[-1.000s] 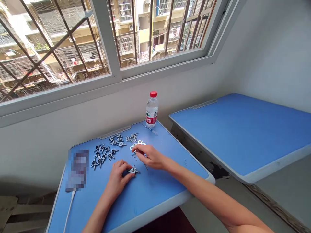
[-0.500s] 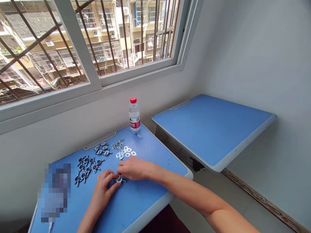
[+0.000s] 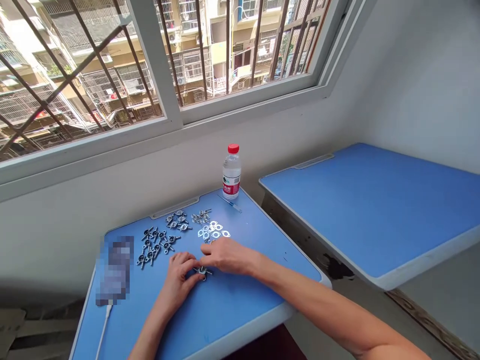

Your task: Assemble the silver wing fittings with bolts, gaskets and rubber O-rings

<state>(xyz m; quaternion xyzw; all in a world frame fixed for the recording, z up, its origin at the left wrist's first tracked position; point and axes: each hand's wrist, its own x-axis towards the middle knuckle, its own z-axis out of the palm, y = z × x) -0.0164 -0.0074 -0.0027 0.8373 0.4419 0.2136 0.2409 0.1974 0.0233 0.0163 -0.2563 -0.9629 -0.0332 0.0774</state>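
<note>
A small metal part (image 3: pixel 202 271) lies on the blue table, gripped at its left side by the thumb and fingers of my left hand (image 3: pixel 182 278). My right hand (image 3: pixel 224 256) is bent over the same part, its fingers pressed together at the upper edge; what they hold, if anything, is hidden. Just beyond my right hand are flat silver plates (image 3: pixel 215 234) with oval outlines. Farther left lie several metal parts with black round centres (image 3: pixel 150 245), and behind them more metal parts (image 3: pixel 178 220). Small silver pieces (image 3: pixel 201 216) form a pile beside these.
A water bottle (image 3: pixel 231 172) with a red cap stands at the table's (image 3: pixel 240 320) back corner, a blue-tipped screwdriver (image 3: pixel 230 204) before it. A pixelated object (image 3: pixel 115 270) with a white cable (image 3: pixel 104 327) lies left. A second blue table (image 3: pixel 375 210) stands right.
The view has shifted, so the tables and bottle appear farther right. Both hands stay around the same metal part, with the right fingers still close to the left ones.
</note>
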